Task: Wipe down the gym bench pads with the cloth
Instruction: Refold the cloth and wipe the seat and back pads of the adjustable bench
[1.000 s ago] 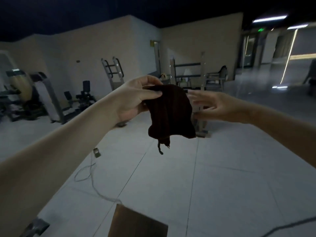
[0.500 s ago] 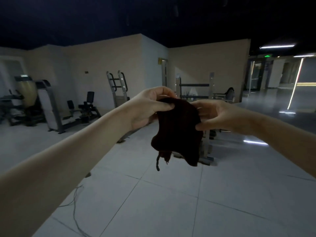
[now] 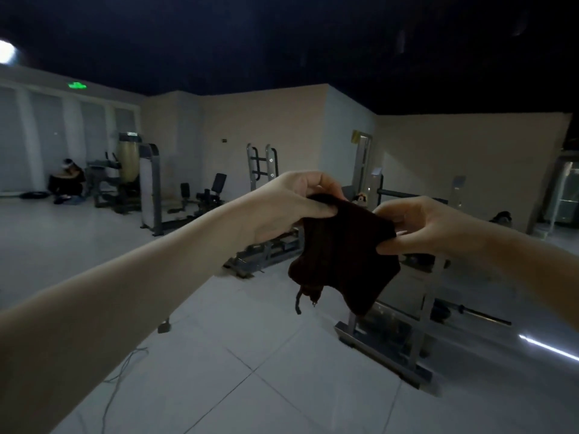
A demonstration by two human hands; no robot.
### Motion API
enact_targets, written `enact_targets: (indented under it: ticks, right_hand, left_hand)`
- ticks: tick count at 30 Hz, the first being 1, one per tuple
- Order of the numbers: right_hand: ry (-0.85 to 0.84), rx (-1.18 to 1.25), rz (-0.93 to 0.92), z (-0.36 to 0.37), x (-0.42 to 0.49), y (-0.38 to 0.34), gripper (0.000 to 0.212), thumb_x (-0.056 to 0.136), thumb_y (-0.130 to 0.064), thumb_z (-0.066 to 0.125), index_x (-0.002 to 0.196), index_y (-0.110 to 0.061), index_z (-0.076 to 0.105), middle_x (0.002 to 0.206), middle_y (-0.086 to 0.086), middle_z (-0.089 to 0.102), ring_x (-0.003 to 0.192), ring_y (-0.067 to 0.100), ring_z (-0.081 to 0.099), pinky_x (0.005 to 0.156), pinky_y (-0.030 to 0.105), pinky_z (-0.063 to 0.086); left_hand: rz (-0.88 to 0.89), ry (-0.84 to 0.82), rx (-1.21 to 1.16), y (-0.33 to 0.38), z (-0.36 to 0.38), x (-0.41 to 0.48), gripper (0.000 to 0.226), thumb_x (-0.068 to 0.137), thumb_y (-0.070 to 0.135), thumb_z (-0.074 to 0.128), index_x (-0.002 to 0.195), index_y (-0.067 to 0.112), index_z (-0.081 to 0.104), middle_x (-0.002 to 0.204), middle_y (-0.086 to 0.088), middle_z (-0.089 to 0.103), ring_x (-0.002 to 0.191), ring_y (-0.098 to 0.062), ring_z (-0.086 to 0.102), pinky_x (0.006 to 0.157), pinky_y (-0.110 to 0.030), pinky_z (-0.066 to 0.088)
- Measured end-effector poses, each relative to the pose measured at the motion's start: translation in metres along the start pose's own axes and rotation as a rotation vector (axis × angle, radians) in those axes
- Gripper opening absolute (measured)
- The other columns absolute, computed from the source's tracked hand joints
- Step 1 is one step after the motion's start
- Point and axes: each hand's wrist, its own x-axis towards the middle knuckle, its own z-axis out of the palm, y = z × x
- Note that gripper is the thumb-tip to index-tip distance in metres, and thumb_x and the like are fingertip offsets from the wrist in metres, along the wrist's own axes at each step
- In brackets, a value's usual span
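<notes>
Both arms are stretched out. The left hand (image 3: pixel 291 205) pinches the dark cloth's (image 3: pixel 341 255) top corner; the right hand (image 3: pixel 419 228) pinches its opposite edge. The cloth hangs above the tiled floor (image 3: pixel 250 371), in front of a bench rack (image 3: pixel 416 311).

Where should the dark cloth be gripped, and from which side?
Grip the dark cloth along its top edge, coming from either side, as the left hand and right hand pinch it now: it hangs limp, so the upper corners spread it flat for wiping.
</notes>
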Motion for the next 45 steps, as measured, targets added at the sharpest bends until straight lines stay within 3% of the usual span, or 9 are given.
enact_targets:
  ticks: [9, 13, 18, 22, 25, 29, 38, 43, 45]
  right_hand:
    - [-0.155, 0.057, -0.164, -0.022, 0.099, 0.065, 0.022, 0.077, -0.009, 0.075, 0.098, -0.006, 0.071, 0.099, 0.015, 0.069, 0.100, 0.029, 0.067, 0.087, 0.037, 0.056]
    - [-0.169, 0.040, -0.255, -0.024, 0.143, 0.072, 0.042, 0.066, -0.038, 0.082, 0.097, -0.011, 0.071, 0.102, 0.016, 0.068, 0.101, 0.031, 0.066, 0.087, 0.038, 0.055]
    - [-0.079, 0.097, -0.380, -0.027, 0.202, 0.080, 0.067, 0.057, -0.064, 0.082, 0.097, -0.012, 0.070, 0.094, 0.020, 0.068, 0.089, 0.036, 0.067, 0.080, 0.046, 0.052]
    - [-0.034, 0.085, -0.465, -0.011, 0.274, 0.067, 0.069, 0.061, -0.070, 0.075, 0.095, -0.010, 0.070, 0.088, 0.022, 0.065, 0.081, 0.035, 0.067, 0.072, 0.037, 0.052]
    - [0.001, 0.144, -0.503, 0.011, 0.342, 0.046, 0.062, 0.062, -0.064, 0.076, 0.092, -0.010, 0.073, 0.083, 0.016, 0.068, 0.073, 0.021, 0.067, 0.063, 0.026, 0.053]
    - [-0.005, 0.457, -0.472, 0.059, 0.436, 0.005, 0.008, 0.068, -0.020, 0.067, 0.064, -0.013, 0.068, 0.060, 0.001, 0.060, 0.056, 0.012, 0.060, 0.050, 0.020, 0.049]
    - [-0.283, 0.357, -0.546, 0.160, 0.615, -0.056, 0.017, 0.075, -0.009, 0.072, 0.081, -0.005, 0.057, 0.067, 0.009, 0.062, 0.055, 0.017, 0.061, 0.046, 0.021, 0.047]
    - [-0.398, 0.185, -0.691, 0.212, 0.705, -0.078, 0.017, 0.082, -0.020, 0.075, 0.098, -0.018, 0.071, 0.095, 0.017, 0.071, 0.088, 0.038, 0.068, 0.079, 0.052, 0.053]
    - [-0.373, 0.185, -0.744, 0.235, 0.737, -0.090, 0.008, 0.083, -0.020, 0.076, 0.091, -0.020, 0.074, 0.092, 0.010, 0.072, 0.088, 0.032, 0.069, 0.082, 0.048, 0.054]
  left_hand:
    - [-0.138, 0.170, 0.068, -0.034, -0.036, 0.033, 0.021, 0.090, -0.012, 0.057, 0.096, 0.008, 0.063, 0.099, -0.010, 0.064, 0.090, -0.017, 0.064, 0.073, -0.022, 0.055]
    - [-0.171, 0.248, 0.127, -0.038, -0.062, 0.040, 0.019, 0.090, -0.009, 0.060, 0.102, 0.005, 0.062, 0.093, -0.009, 0.064, 0.084, -0.015, 0.065, 0.067, -0.018, 0.054]
    - [-0.201, 0.293, 0.488, -0.050, -0.112, 0.057, 0.011, 0.089, 0.011, 0.071, 0.096, 0.018, 0.068, 0.099, -0.013, 0.069, 0.093, -0.025, 0.067, 0.095, -0.043, 0.054]
    - [-0.197, 0.296, 0.533, -0.061, -0.174, 0.062, 0.007, 0.093, 0.011, 0.065, 0.095, 0.018, 0.062, 0.095, -0.009, 0.064, 0.091, -0.024, 0.062, 0.098, -0.051, 0.050]
    - [-0.120, 0.350, 0.362, -0.066, -0.232, 0.054, 0.007, 0.097, 0.002, 0.055, 0.096, 0.009, 0.055, 0.090, -0.009, 0.063, 0.090, -0.022, 0.061, 0.087, -0.038, 0.054]
    - [-0.081, 0.476, 0.201, -0.069, -0.318, 0.036, 0.003, 0.099, 0.004, 0.052, 0.099, 0.007, 0.051, 0.090, -0.009, 0.062, 0.087, -0.021, 0.063, 0.073, -0.033, 0.055]
    - [-0.225, 0.648, 0.308, -0.085, -0.478, -0.028, 0.006, 0.099, 0.007, 0.052, 0.102, 0.009, 0.048, 0.085, -0.010, 0.059, 0.073, -0.016, 0.062, 0.067, -0.028, 0.054]
    - [-0.377, 0.725, 0.347, -0.101, -0.546, -0.052, 0.014, 0.093, -0.006, 0.054, 0.099, 0.007, 0.052, 0.090, -0.010, 0.058, 0.071, -0.011, 0.067, 0.060, -0.021, 0.053]
    - [-0.449, 0.759, 0.376, -0.106, -0.571, -0.054, 0.014, 0.092, 0.001, 0.061, 0.105, 0.005, 0.055, 0.095, -0.012, 0.060, 0.078, -0.016, 0.067, 0.063, -0.024, 0.055]
